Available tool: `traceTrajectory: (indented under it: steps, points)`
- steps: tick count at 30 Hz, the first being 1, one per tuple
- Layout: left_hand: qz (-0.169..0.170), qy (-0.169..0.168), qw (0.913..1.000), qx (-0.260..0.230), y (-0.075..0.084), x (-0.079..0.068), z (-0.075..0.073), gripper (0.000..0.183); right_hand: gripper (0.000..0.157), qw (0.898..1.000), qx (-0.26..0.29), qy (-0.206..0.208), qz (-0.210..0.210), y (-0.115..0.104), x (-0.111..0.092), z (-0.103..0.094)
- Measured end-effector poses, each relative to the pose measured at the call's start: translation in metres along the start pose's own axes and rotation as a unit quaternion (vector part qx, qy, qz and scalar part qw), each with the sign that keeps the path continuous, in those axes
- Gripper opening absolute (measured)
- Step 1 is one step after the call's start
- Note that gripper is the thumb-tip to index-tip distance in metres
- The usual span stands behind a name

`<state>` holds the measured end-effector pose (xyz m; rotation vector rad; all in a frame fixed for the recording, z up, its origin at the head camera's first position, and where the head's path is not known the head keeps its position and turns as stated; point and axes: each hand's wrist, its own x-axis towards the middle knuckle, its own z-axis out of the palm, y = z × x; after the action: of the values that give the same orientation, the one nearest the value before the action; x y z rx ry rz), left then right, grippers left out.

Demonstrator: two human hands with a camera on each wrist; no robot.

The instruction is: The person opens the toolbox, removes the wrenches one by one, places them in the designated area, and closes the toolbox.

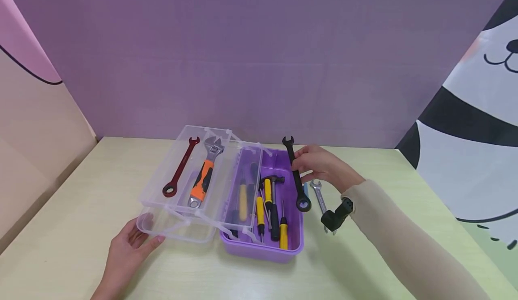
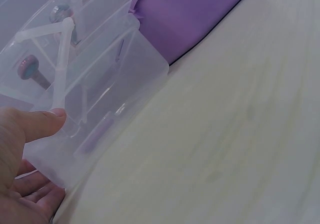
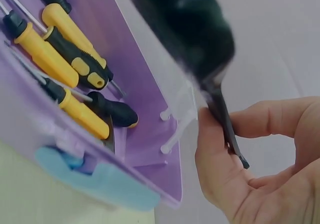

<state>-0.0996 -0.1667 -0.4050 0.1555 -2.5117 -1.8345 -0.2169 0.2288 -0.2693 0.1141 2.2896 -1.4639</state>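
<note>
My right hand (image 1: pixel 321 167) pinches a black combination wrench (image 1: pixel 297 178) near its open end, above the right wall of a purple toolbox (image 1: pixel 263 251). The ring end hangs lower, toward me. To the left, a clear lid and tray (image 1: pixel 158 196) lean out from the box. A dark red combination wrench (image 1: pixel 180 169) and an orange-handled adjustable wrench (image 1: pixel 203 176) lie in the tray. My left hand (image 1: pixel 125 250) holds the clear plastic's near-left corner, thumb in front and other fingers partly hidden behind. In the left wrist view, the thumb (image 2: pixel 45 124) presses by a white strut.
Inside the box lie a hammer (image 1: pixel 274 219), yellow-and-black screwdrivers (image 1: pixel 283 235) and a wooden-handled tool (image 1: pixel 243 201) behind clear plastic. A silver wrench (image 1: pixel 319 196) lies on the table, right of the box. A blue latch (image 3: pixel 120 184) sits on the box's outer side.
</note>
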Motion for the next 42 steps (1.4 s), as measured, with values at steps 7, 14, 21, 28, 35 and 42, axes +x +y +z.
traceTrajectory:
  steps: [7,14,21,28,35,42]
  points:
    - [0.024,0.009,0.9996,-0.013,0.000,0.002,0.003,0.065,0.025,1.000,0.016,-0.014,-0.015,0.013,-0.006,-0.013]
    - [0.018,0.002,0.9996,-0.022,-0.002,0.002,0.009,0.065,0.025,1.000,0.010,-0.003,0.007,0.032,-0.009,-0.019]
    - [0.007,0.002,0.9999,-0.011,-0.002,0.003,0.010,0.067,0.030,1.000,-0.003,0.007,0.022,0.047,-0.010,-0.029]
    - [0.006,0.010,0.9999,0.001,-0.003,0.003,0.005,0.067,0.036,1.000,0.012,0.003,0.028,0.057,-0.009,-0.033]
    - [0.003,0.014,0.9999,0.002,-0.002,0.004,0.001,0.067,0.030,0.999,0.018,0.003,0.032,0.069,-0.008,-0.041]
    - [-0.012,0.010,0.9998,0.015,-0.002,0.003,0.000,0.069,0.028,0.999,0.022,0.001,0.037,0.081,-0.009,-0.049]
